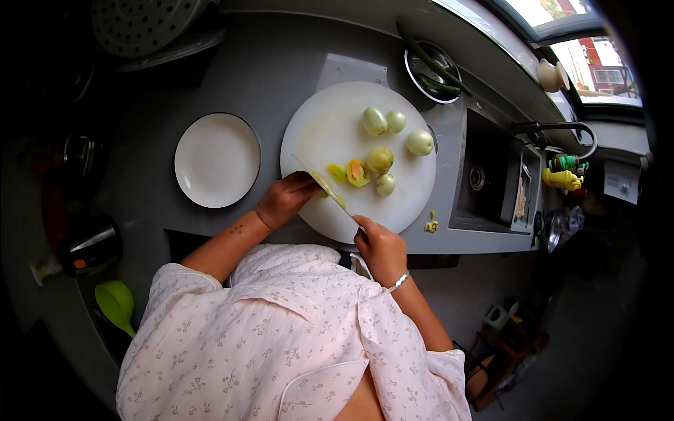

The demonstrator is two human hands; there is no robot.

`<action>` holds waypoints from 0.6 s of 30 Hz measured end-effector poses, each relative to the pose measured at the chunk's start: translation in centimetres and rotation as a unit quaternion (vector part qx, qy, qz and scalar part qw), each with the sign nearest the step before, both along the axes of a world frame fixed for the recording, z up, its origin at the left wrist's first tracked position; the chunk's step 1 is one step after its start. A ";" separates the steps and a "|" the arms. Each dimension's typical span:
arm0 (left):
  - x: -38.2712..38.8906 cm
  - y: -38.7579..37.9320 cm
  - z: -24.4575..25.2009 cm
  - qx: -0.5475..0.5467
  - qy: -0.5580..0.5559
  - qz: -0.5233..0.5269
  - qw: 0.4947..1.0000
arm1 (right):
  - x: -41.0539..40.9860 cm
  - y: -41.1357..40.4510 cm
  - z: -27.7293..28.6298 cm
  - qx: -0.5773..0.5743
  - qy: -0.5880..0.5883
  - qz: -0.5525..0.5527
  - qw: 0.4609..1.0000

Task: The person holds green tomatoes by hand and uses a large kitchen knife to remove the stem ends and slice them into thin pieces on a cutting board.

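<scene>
A round white cutting board (321, 121) lies before me on the grey counter. My right hand (382, 247) is closed round the handle of a kitchen knife (337, 199), whose blade slants up and left over the board. Green slices (322, 183) cling along the blade. My left hand (287, 197) is at the board's left edge beside the blade, fingers bent over a green piece mostly hidden by the knife. Right of the blade lie a cut green tomato (358, 173) showing orange-pink flesh and a yellow-green slice (337, 172). Several whole green tomatoes (419, 142) rest farther right and back.
An empty white plate (217, 160) with a dark rim stands left of the board. Behind, a metal bowl (421, 55) holds long green vegetables (437, 66). A black sink (476, 152) with a faucet (558, 126) is at right; green scraps (431, 226) lie before it.
</scene>
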State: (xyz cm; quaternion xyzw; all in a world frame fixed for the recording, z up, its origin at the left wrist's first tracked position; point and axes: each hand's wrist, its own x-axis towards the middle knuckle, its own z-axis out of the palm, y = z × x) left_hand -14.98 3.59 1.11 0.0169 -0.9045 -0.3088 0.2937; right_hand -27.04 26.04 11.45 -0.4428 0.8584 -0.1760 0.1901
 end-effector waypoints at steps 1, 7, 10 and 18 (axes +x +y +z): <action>0.0 0.1 0.0 0.000 0.000 0.000 1.000 | 0.1 -0.4 -0.7 0.000 0.000 0.000 1.000; 0.0 0.4 -0.3 0.031 0.015 0.016 0.999 | -0.5 -1.7 -3.1 -0.014 0.018 -0.006 1.000; 0.2 0.5 -0.8 0.049 0.000 0.011 0.999 | -1.3 -1.5 -2.6 -0.056 -0.010 -0.040 0.998; 0.3 0.5 -1.7 0.042 0.012 0.021 0.999 | -0.2 -0.5 1.5 0.002 -0.057 -0.025 0.998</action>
